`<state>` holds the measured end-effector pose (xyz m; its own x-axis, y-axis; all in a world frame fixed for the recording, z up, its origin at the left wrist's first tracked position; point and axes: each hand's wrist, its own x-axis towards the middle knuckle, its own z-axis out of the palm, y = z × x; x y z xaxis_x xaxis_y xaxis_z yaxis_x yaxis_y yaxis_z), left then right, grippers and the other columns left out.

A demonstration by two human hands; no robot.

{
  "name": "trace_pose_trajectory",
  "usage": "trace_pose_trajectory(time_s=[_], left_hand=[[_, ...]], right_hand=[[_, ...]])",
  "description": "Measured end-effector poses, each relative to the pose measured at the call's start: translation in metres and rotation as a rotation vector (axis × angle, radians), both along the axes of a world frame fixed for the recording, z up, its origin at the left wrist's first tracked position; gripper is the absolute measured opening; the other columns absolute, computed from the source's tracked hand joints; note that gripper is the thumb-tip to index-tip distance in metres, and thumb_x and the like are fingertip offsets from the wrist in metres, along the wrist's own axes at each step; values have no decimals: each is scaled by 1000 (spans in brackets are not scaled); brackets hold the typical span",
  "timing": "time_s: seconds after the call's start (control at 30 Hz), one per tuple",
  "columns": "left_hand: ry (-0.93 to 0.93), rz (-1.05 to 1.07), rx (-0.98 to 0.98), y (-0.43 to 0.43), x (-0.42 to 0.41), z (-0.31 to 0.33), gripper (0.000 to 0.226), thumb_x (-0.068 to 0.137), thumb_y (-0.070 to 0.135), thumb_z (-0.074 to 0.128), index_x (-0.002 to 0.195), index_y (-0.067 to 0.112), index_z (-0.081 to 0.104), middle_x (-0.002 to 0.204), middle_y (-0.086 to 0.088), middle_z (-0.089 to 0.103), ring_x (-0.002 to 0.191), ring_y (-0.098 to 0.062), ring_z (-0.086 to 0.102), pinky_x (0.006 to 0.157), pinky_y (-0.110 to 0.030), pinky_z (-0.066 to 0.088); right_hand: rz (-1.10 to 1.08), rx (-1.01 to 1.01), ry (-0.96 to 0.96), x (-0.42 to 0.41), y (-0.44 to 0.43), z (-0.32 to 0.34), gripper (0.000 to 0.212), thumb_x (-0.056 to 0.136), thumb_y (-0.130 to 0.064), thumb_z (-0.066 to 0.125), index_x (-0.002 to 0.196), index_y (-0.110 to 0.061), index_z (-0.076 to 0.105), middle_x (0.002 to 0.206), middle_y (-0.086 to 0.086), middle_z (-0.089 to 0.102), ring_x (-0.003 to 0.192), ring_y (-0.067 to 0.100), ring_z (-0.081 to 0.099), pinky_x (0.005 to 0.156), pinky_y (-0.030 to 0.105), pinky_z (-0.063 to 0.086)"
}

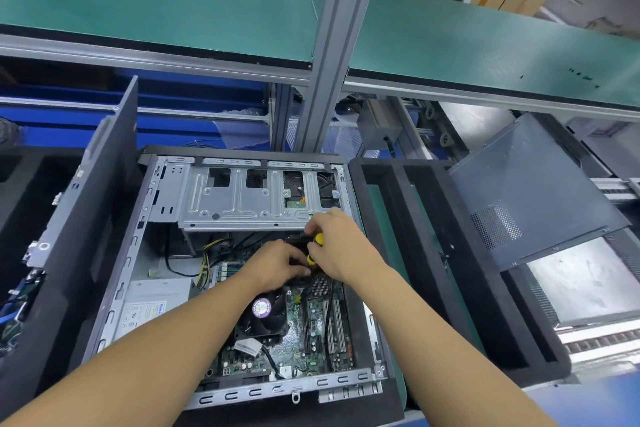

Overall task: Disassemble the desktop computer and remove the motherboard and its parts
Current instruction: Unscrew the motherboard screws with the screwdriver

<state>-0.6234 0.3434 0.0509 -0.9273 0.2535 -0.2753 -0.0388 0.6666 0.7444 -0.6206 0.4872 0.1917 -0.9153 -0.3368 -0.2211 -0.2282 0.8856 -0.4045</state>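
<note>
An open desktop computer case (pixel 138 253) lies on its side in front of me. Inside it sit the green motherboard (pixel 311 329), a black CPU fan (pixel 265 314), a grey power supply (pixel 152 305) and a metal drive cage (pixel 242 198). My right hand (pixel 337 246) grips a yellow-and-black screwdriver (pixel 317 246) just below the drive cage. My left hand (pixel 277 265) is curled beside the screwdriver's lower end, its fingertips at the tool. What the tip touches is hidden by both hands.
A dark side panel (pixel 90 201) leans upright at the left of the case. A black foam tray (pixel 450 270) lies to the right, with another grey panel (pixel 526 191) beyond it. A metal post (pixel 332 45) and green shelf (pixel 173 0) stand behind.
</note>
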Motion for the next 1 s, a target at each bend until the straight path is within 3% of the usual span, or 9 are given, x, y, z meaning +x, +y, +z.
trace_pose_trajectory(time_s=[0.1, 0.23, 0.3, 0.37, 0.47, 0.57, 0.67, 0.87, 1.0], left_hand=[[-2, 10, -13, 0, -2, 0, 10, 76, 44, 81, 73, 43, 72, 75, 12, 69, 69, -3, 59, 62, -24, 44], [10, 12, -29, 1, -2, 0, 23, 74, 47, 82, 61, 49, 63, 59, 18, 58, 56, 5, 51, 50, -18, 30], [-9, 9, -10, 1, -1, 1, 12, 75, 46, 81, 73, 47, 70, 60, 19, 58, 56, 4, 51, 52, -20, 32], [-9, -12, 2, -1, -1, 3, 16, 79, 43, 79, 95, 41, 76, 66, 21, 60, 61, 2, 52, 55, -19, 35], [-13, -38, -2, -1, 0, 5, 17, 84, 37, 77, 101, 34, 78, 72, 26, 64, 72, 0, 58, 63, -14, 39], [-12, -15, -11, 0, -1, 6, 10, 82, 38, 78, 91, 35, 78, 75, 20, 69, 72, -3, 61, 66, -21, 45], [8, 0, -6, 1, 1, 6, 12, 80, 40, 80, 75, 41, 69, 49, 27, 55, 49, 6, 50, 46, -13, 31], [0, 1, 41, -2, 1, 8, 9, 82, 41, 77, 90, 43, 73, 46, 24, 53, 46, 4, 47, 46, -14, 28], [0, -2, 39, -3, 3, 9, 9, 85, 36, 76, 93, 35, 78, 52, 32, 57, 51, 11, 51, 48, -9, 32]], right_hand=[[-72, 66, 63, -1, 1, -3, 29, 95, -41, 61, 104, -14, 64, 112, 5, 53, 101, 25, 56, 81, 33, 45], [-82, 33, 79, -1, 1, -4, 18, 95, -32, 62, 100, -15, 65, 110, 6, 55, 98, 26, 57, 73, 29, 39], [-39, -2, 67, -1, 2, -3, 11, 94, -21, 63, 103, -15, 65, 112, 5, 56, 103, 24, 55, 80, 30, 42], [25, -10, 51, -1, 3, -1, 17, 93, -8, 60, 106, -17, 66, 114, 4, 56, 108, 23, 53, 88, 28, 43], [69, -2, 13, -2, 4, -1, 28, 93, -1, 53, 111, -17, 66, 118, 5, 53, 113, 24, 48, 90, 27, 41], [8, -2, 28, -1, 5, -3, 17, 94, -18, 61, 111, -15, 63, 117, 5, 50, 112, 24, 50, 89, 28, 41], [-82, 76, 55, -3, 5, -3, 27, 95, -39, 62, 108, -15, 61, 115, 5, 55, 103, 26, 55, 82, 34, 45], [14, 36, 40, -4, 6, 1, 16, 97, -15, 57, 111, -16, 65, 119, 4, 53, 108, 22, 55, 77, 21, 37], [44, 31, 16, -5, 5, 1, 25, 94, -7, 54, 116, -15, 63, 121, 6, 53, 114, 23, 51, 87, 26, 41]])
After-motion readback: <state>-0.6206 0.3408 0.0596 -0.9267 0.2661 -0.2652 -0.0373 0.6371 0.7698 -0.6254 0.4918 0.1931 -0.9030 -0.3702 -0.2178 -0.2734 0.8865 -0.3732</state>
